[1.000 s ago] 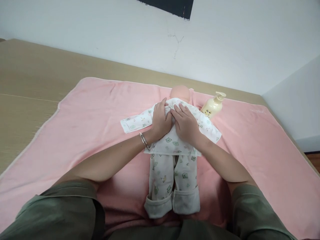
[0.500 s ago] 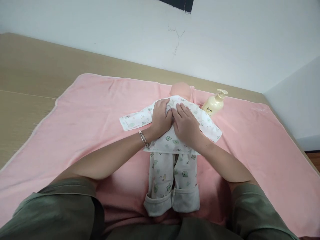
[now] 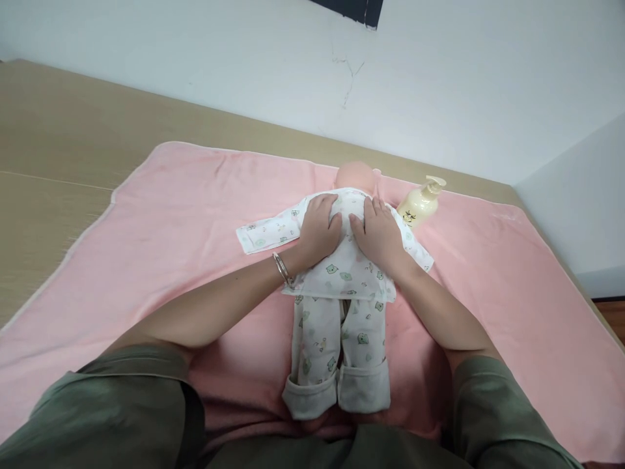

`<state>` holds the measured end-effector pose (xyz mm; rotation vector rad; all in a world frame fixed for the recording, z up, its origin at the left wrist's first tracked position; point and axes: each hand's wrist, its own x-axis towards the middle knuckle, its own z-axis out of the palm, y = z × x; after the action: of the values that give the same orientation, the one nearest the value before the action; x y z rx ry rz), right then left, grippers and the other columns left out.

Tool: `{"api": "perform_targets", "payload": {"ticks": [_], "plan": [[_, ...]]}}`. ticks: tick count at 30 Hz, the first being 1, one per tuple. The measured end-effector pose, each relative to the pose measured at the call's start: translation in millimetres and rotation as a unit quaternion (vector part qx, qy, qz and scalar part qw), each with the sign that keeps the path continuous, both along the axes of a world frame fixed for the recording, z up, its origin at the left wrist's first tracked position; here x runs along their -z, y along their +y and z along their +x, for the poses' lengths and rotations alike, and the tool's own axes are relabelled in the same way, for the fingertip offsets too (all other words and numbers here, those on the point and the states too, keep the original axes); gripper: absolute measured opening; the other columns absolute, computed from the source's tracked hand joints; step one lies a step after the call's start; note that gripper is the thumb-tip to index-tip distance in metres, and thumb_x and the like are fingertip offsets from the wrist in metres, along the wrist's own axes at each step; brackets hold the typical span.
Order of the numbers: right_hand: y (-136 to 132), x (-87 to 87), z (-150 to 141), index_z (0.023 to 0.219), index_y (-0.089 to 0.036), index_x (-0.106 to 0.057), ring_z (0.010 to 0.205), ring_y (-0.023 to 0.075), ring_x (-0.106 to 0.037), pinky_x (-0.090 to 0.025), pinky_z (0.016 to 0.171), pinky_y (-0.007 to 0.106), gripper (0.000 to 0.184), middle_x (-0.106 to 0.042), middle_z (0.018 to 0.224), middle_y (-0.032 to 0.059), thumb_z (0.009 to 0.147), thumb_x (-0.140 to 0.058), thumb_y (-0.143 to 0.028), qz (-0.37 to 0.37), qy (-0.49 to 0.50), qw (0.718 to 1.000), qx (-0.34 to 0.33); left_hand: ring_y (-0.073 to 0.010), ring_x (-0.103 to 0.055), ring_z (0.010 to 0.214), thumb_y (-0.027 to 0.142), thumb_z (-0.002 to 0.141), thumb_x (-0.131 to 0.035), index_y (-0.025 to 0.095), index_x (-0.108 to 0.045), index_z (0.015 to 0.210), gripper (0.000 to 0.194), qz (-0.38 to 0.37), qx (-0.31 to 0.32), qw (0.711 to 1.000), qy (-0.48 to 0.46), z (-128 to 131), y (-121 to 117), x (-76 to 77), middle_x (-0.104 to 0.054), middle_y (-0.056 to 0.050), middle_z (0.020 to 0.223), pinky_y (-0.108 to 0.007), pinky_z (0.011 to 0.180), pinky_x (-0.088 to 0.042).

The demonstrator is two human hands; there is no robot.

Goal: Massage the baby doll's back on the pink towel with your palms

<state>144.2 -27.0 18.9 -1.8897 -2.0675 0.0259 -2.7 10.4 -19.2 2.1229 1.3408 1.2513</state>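
A baby doll (image 3: 355, 176) lies on a pink blanket (image 3: 205, 202), the top of its bare head at the far end. It wears a white printed shirt (image 3: 342, 280) with its sleeves spread to both sides, and matching trousers (image 3: 319, 339) with turned-up cuffs. My left hand (image 3: 319, 228) rests flat on the left part of the shirt's chest, thumb apart from the fingers. On the right part of the chest, my right hand (image 3: 378, 231) lies flat too, fingers stretched toward the doll's head. A strip of shirt shows between the two thumbs.
A cream pump bottle (image 3: 420, 205) leans on the blanket just right of the doll's shoulder. Beyond the blanket runs a tan tabletop (image 3: 63, 124), with a white wall (image 3: 219, 58) behind it.
My hands, close together at the middle of the chest before, are now apart. The right hand has slid to the right across the shirt; the left has barely moved.
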Motion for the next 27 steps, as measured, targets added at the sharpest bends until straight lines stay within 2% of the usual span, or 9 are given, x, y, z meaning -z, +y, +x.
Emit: {"api": "perform_targets", "payload": {"ticks": [3, 7, 11, 15, 17, 20, 23, 27], "plan": [[-16, 0.0, -11, 0.144, 0.003, -0.042, 0.145, 0.0382, -0.038, -0.031, 0.118, 0.058, 0.059, -0.044, 0.15, 0.0292, 0.1, -0.033, -0.035, 0.018, -0.006, 1.0, -0.005, -0.0294, -0.055, 0.122, 0.029, 0.087, -0.041, 0.014, -0.06, 0.119, 0.039, -0.02, 0.01, 1.0, 0.021, 1, 7, -0.4, -0.063, -0.014, 0.128, -0.051, 0.112, -0.043], [-28, -0.7, -17, 0.143, 0.003, -0.044, 0.145, 0.0367, -0.038, -0.03, 0.12, 0.057, 0.056, -0.042, 0.151, 0.029, 0.098, -0.033, -0.027, 0.007, -0.008, 1.0, -0.03, -0.03, -0.052, 0.13, 0.028, 0.089, -0.039, 0.013, -0.061, 0.121, 0.041, -0.005, 0.009, 0.998, 0.056, 1, 9, -1.0, -0.062, -0.014, 0.133, -0.053, 0.117, -0.038], [-14, -2.7, -9, 0.145, -0.003, -0.045, 0.147, 0.0342, -0.036, -0.03, 0.121, 0.056, 0.055, -0.043, 0.153, 0.023, 0.097, -0.035, -0.029, -0.012, 0.021, 0.999, -0.036, -0.03, -0.051, 0.135, 0.024, 0.093, -0.034, 0.009, -0.061, 0.125, 0.045, 0.034, 0.021, 0.994, 0.102, 3, -5, -3.2, -0.061, -0.017, 0.137, -0.053, 0.119, -0.037], [7, -5.1, 1, 0.147, 0.007, -0.035, 0.15, 0.0404, -0.025, -0.025, 0.122, 0.056, 0.068, -0.031, 0.157, 0.0305, 0.098, -0.041, -0.04, -0.069, 0.021, 0.997, 0.005, -0.0309, -0.05, 0.137, 0.021, 0.092, -0.034, 0.006, -0.06, 0.126, 0.045, 0.064, 0.039, 0.99, 0.119, 7, -21, -6.8, -0.059, -0.02, 0.138, -0.055, 0.116, -0.04], [8, -5.0, 0, 0.147, 0.007, -0.035, 0.15, 0.0408, -0.026, -0.025, 0.122, 0.056, 0.069, -0.032, 0.156, 0.031, 0.098, -0.04, -0.041, -0.063, 0.012, 0.998, 0.01, -0.0301, -0.051, 0.135, 0.02, 0.092, -0.034, 0.007, -0.061, 0.124, 0.044, 0.062, 0.037, 0.99, 0.122, 7, -21, -9.8, -0.061, -0.019, 0.137, -0.054, 0.115, -0.042], [-4, -4.3, -6, 0.145, 0.007, -0.039, 0.146, 0.0389, -0.035, -0.029, 0.12, 0.056, 0.062, -0.041, 0.151, 0.0304, 0.1, -0.036, -0.036, -0.027, -0.006, 1.0, -0.001, -0.0293, -0.057, 0.127, 0.02, 0.09, -0.036, 0.01, -0.063, 0.117, 0.04, 0.028, 0.03, 0.99, 0.131, 4, -9, -14.6, -0.066, -0.016, 0.128, -0.05, 0.112, -0.044], [-19, -5.9, -11, 0.143, 0.004, -0.044, 0.142, 0.0379, -0.042, -0.033, 0.118, 0.055, 0.058, -0.048, 0.147, 0.0292, 0.099, -0.036, -0.033, -0.011, -0.023, 0.999, -0.023, -0.029, -0.063, 0.107, 0.022, 0.089, -0.039, 0.015, -0.064, 0.102, 0.029, -0.006, 0.007, 0.988, 0.153, 1, 5, -17.4, -0.07, -0.013, 0.109, -0.047, 0.1, -0.052], [-13, -11.3, -5, 0.14, -0.003, -0.051, 0.141, 0.0352, -0.044, -0.037, 0.116, 0.052, 0.052, -0.051, 0.147, 0.0229, 0.099, -0.035, -0.033, -0.032, -0.006, 0.999, -0.019, -0.0282, -0.063, 0.093, 0.022, 0.092, -0.036, 0.016, -0.062, 0.09, 0.027, 0.055, -0.012, 0.978, 0.201, 2, 3, -19.5, -0.068, -0.013, 0.093, -0.045, 0.09, -0.052]]}}
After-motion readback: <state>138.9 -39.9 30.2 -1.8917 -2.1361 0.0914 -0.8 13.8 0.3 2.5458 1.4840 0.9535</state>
